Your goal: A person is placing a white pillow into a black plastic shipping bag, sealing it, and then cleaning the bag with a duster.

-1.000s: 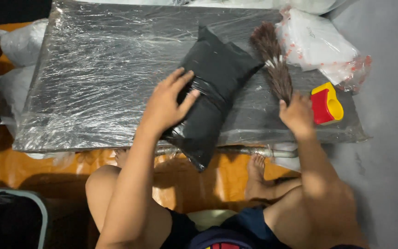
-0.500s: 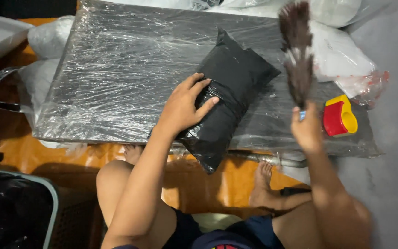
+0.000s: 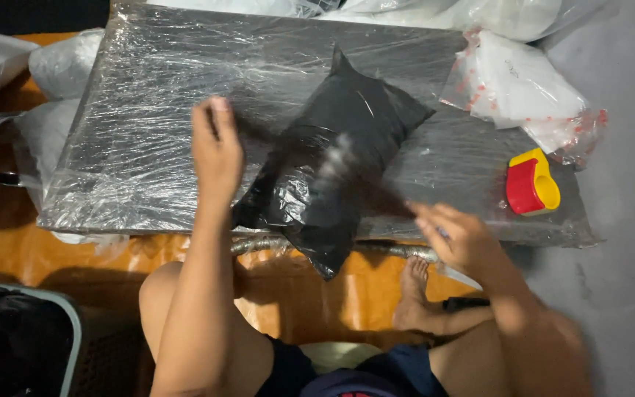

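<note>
Counter (image 3: 148, 147) wrapped in clear plastic film in front of me. Black plastic parcel (image 3: 332, 169) lies tilted near the counter's middle, lower end hanging over the near edge. Clear bags with red dots (image 3: 516, 81) at the far right corner. My left hand (image 3: 217, 151) is lifted just left of the parcel, fingers together and extended, holding nothing. My right hand (image 3: 458, 239) at the near edge grips a brown brush (image 3: 347, 180), blurred, bristles across the parcel. Red-yellow tape dispenser (image 3: 529, 184) near the right edge.
</note>
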